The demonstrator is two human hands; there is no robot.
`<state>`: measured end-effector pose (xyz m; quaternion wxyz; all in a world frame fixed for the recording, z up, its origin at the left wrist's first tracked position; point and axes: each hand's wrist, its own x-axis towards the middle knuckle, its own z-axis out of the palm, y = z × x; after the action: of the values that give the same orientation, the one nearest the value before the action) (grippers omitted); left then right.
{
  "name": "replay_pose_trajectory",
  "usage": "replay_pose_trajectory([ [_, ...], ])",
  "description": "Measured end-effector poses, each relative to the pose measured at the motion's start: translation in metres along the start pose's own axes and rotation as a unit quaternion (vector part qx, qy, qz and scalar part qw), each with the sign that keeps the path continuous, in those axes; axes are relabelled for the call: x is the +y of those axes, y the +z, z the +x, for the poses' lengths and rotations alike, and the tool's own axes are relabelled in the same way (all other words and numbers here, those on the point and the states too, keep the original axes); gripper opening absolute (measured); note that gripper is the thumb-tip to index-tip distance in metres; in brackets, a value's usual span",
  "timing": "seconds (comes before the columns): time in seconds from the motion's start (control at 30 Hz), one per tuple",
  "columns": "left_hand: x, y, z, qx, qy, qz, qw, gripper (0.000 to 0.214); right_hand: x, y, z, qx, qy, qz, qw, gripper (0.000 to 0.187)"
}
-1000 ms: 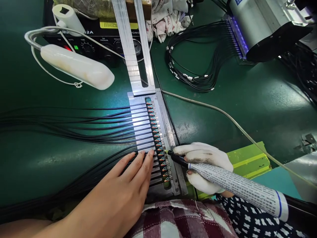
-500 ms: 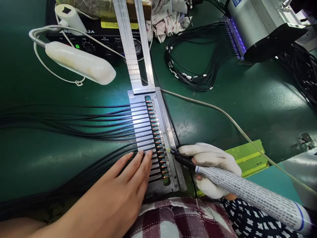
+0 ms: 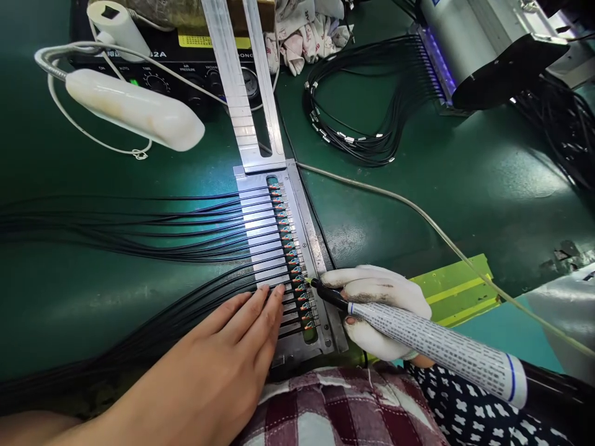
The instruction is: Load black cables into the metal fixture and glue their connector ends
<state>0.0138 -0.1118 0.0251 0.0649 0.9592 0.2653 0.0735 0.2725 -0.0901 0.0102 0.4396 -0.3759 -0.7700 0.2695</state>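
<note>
A metal fixture lies on a green tabletop, carrying black cables side by side, apparently to keep their wire ends aligned. Left of the fixture's wire row, the bare left hand rests flat, fingers extended, seemingly steadying cables; to its right, the gloved right hand closes around a pen-like tool, tip toward the wire ends. Beyond the fixture stand a white lamp, probably lighting it, and a control box.

Cloths btwn wht lamp & silver mach.

Black cables lie parallel across a slotted metal plate, a slanted pen-shaped tool near their ends.
</note>
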Motion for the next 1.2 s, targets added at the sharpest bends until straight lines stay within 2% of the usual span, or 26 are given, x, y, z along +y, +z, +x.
replay_pose_trajectory([
  [0.67, 0.0005, -0.0006, 0.0025, 0.011, 0.0, 0.027, 1.0, 0.042, -0.001, -0.0019, -0.0027, 0.001, -0.007, 0.006, 1.0, 0.017],
  [1.2, -0.0003, -0.0034, 0.003, -0.007, 0.001, 0.027, 1.0, 0.04, 0.0, -0.002, -0.0025, -0.003, -0.015, 0.008, 1.0, 0.017],
])
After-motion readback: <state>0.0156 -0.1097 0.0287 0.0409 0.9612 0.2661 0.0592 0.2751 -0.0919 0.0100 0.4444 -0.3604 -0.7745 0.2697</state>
